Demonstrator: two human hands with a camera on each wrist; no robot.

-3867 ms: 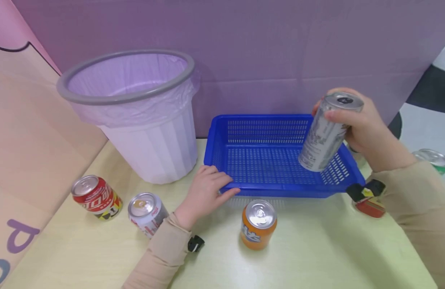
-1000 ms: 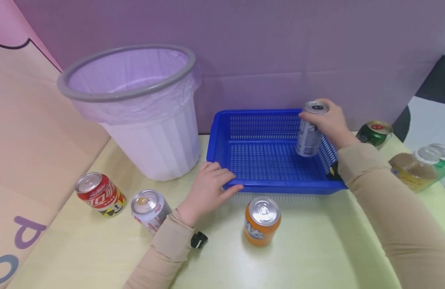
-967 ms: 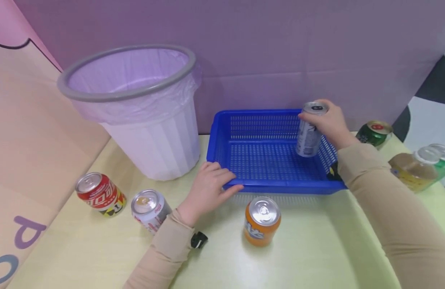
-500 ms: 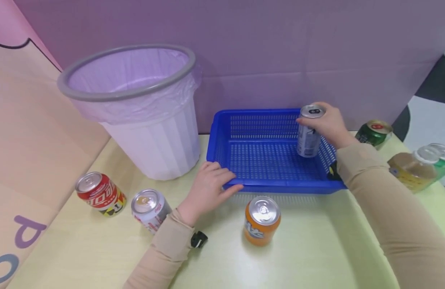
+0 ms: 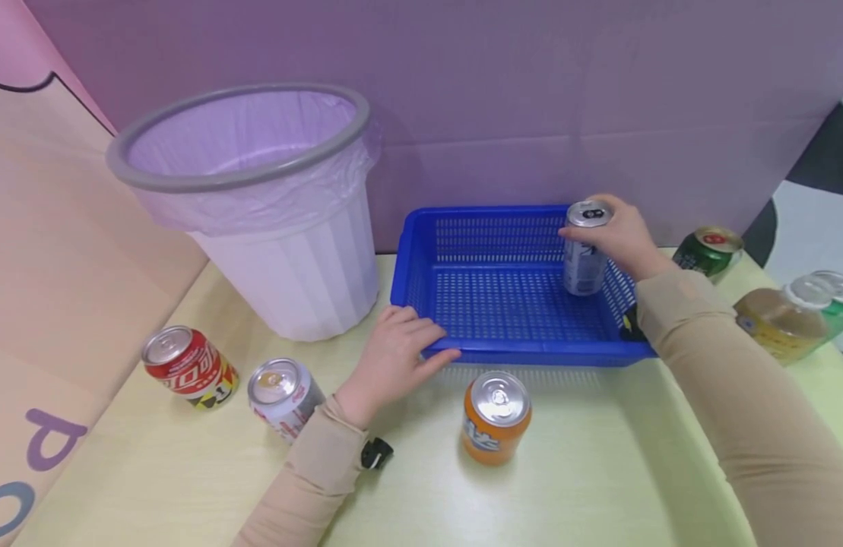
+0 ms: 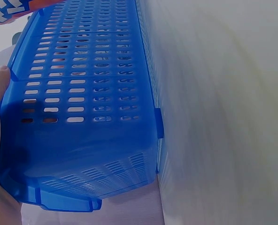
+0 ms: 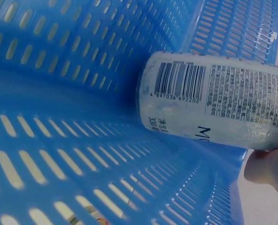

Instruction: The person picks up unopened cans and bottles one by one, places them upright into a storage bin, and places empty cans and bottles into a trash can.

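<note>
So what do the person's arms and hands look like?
Both sleeves are long, tan and wrinkled. A small black device pokes out by the left cuff; another, yellow-marked, by the right cuff. Left hand and right hand are bare.

The silver can (image 5: 584,267), barcoded, stands upright inside the blue basket (image 5: 510,351), near its right rear corner. The basket is rectangular and perforated.

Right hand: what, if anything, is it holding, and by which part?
The right hand holds the silver can by its upper sides, just below the top rim.
</note>
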